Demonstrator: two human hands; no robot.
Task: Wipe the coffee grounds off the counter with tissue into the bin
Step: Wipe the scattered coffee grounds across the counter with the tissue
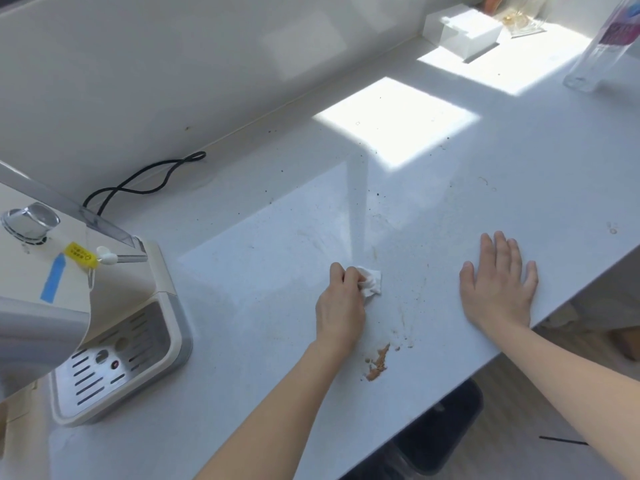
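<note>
On the glossy white counter [277,271], the left hand [341,306] pinches crumpled tissue [476,285] beside powdery brown grounds [379,363]; the right hand [498,289] lies flat, fingers spread.

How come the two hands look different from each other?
The left hand curls round a crumpled tissue; the right hand lies flat, fingers spread, holding nothing. The left hand is close to the pile of coffee grounds; the right hand sits farther off, near the edge of the counter. Both are bare.
</note>
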